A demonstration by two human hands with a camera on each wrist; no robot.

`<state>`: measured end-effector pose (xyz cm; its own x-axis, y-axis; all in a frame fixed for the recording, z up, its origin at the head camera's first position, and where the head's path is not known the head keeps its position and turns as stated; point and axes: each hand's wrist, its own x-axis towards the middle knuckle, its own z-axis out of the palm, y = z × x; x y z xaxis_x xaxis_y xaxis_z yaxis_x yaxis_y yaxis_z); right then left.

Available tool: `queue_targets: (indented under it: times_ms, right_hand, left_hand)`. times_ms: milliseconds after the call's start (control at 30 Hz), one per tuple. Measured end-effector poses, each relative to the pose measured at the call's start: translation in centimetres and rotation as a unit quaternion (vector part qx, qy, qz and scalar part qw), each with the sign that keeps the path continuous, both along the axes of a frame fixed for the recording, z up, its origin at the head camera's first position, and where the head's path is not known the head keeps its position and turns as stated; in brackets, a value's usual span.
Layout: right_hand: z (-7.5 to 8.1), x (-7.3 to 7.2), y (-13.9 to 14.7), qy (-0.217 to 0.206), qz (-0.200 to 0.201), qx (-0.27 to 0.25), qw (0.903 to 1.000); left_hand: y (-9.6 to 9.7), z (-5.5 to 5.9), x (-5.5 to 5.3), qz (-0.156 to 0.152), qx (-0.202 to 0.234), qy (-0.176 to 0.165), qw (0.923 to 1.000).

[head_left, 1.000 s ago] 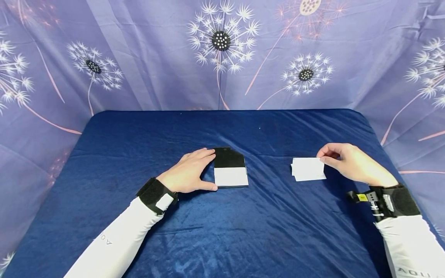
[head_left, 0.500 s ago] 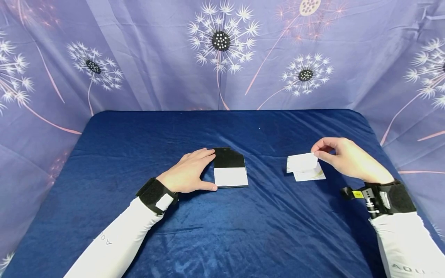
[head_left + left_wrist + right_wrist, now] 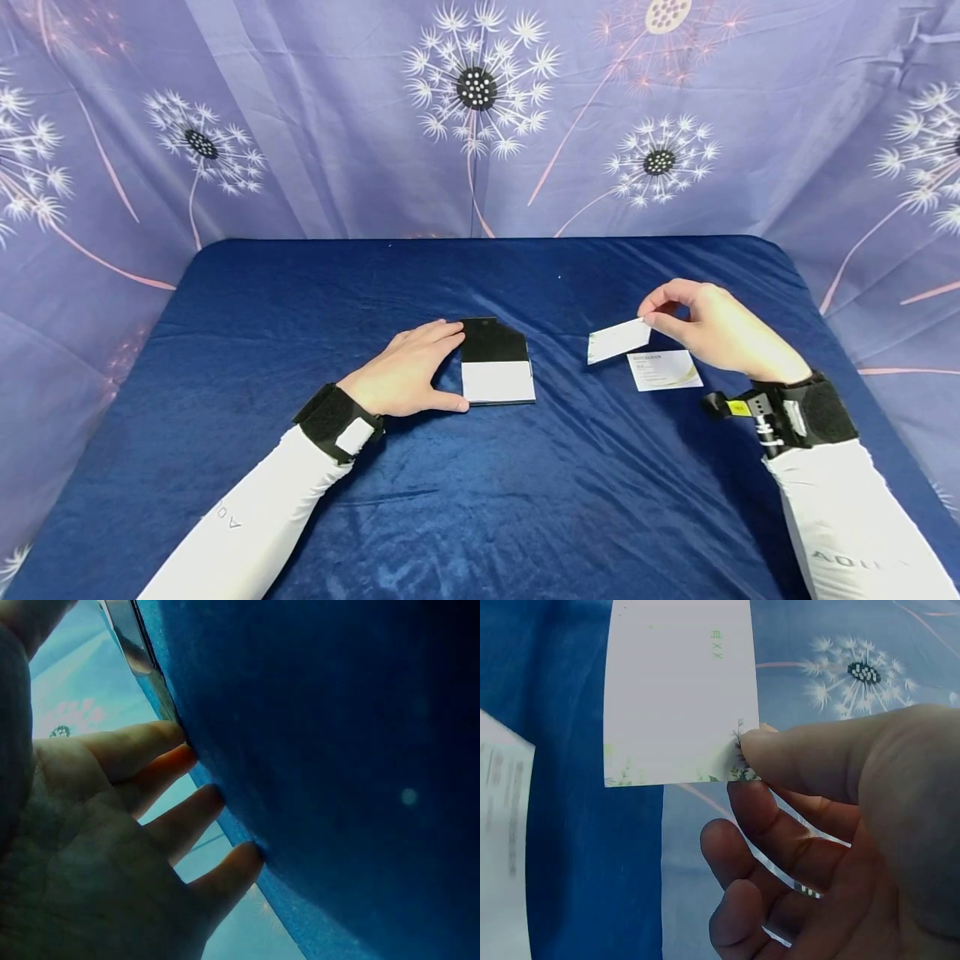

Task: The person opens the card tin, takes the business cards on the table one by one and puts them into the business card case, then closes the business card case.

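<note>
A business card case (image 3: 495, 342) lies open on the blue cloth, black in its far half, white in its near half. My left hand (image 3: 408, 371) rests beside it with fingers stretched, thumb and forefinger right at its left corners. In the left wrist view a shiny edge of the case (image 3: 129, 637) shows past the fingertips. To the right, my right hand (image 3: 701, 325) pinches a white business card (image 3: 618, 340) by one corner, thumb on its face. Green plants and small characters are printed on this card (image 3: 679, 697). It hangs tilted above the cloth.
A second business card (image 3: 666, 369), printed with text and a yellowish curve, lies flat below the right hand. Blue cloth (image 3: 450, 517) covers the table. Behind the table hangs a purple curtain (image 3: 337, 108) with dandelion patterns.
My right hand has lifted the business card off the other one and carried it left and away from me, uncovering the printed card beneath. My left hand and the case have stayed put.
</note>
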<state>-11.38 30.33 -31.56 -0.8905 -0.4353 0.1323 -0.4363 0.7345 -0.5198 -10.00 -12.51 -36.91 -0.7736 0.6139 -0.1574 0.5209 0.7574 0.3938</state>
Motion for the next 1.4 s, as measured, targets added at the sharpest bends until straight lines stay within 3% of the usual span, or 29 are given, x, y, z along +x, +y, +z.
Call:
queue_targets:
  times_ms: [167, 567, 1400]
  right_hand:
    - [0.1, -0.5, -1.7, -0.025, 0.009, -0.012, 0.9996]
    - [-0.8, -2.4, -6.3, -0.033, 0.043, -0.035, 0.9979]
    - [-3.2, -4.1, -12.9, -0.090, 0.076, -0.057, 0.9914]
  left_hand:
    - [0.0, 0.0, 0.0, -0.001, -0.001, 0.002, 1.0000]
    - [-0.1, -0.1, 0.0, -0.001, 0.000, 0.002, 1.0000]
    - [0.0, -0.2, -0.2, 0.003, -0.006, -0.001, 1.0000]
